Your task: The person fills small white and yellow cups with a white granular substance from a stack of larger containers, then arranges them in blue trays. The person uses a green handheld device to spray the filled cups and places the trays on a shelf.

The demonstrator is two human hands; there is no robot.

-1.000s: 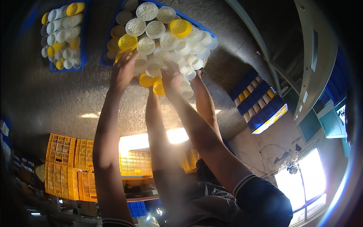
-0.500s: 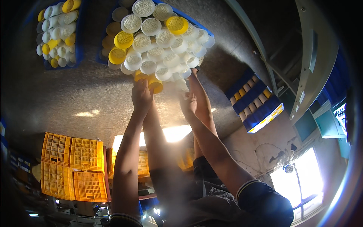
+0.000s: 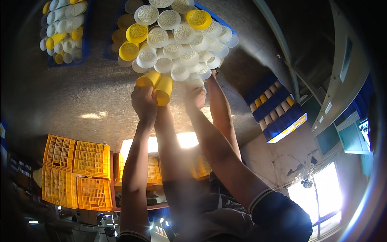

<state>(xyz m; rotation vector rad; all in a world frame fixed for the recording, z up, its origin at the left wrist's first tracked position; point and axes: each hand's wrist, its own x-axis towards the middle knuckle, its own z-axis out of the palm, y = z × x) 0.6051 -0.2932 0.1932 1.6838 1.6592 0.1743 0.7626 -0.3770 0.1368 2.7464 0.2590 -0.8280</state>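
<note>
My left hand [image 3: 144, 101] is closed around two yellow cups [image 3: 163, 92], just off the near edge of a pile of cups. My right hand [image 3: 196, 97], a little blurred by glare, is closed on a white cup [image 3: 194, 84] at the pile's near right corner. Pale granules show in the round mouths of the piled white cups [image 3: 173, 50], with a few yellow cups [image 3: 137, 33] among them. A blue tray [image 3: 213, 13] shows along the pile's far right edge. What the two held yellow cups contain is hidden.
My bare legs [image 3: 219, 101] stand close to the pile. Another cup-filled tray [image 3: 85, 40] lies far left, and a blue rack of cups [image 3: 269, 103] stands right. Yellow crates [image 3: 76, 173] are stacked at lower left. A curved metal frame [image 3: 282, 44] rises at far right.
My left hand has drawn the two yellow cups slightly left and away from the pile. My right hand's fingers, looser before, have closed on the white cup. The view has shifted a little.
</note>
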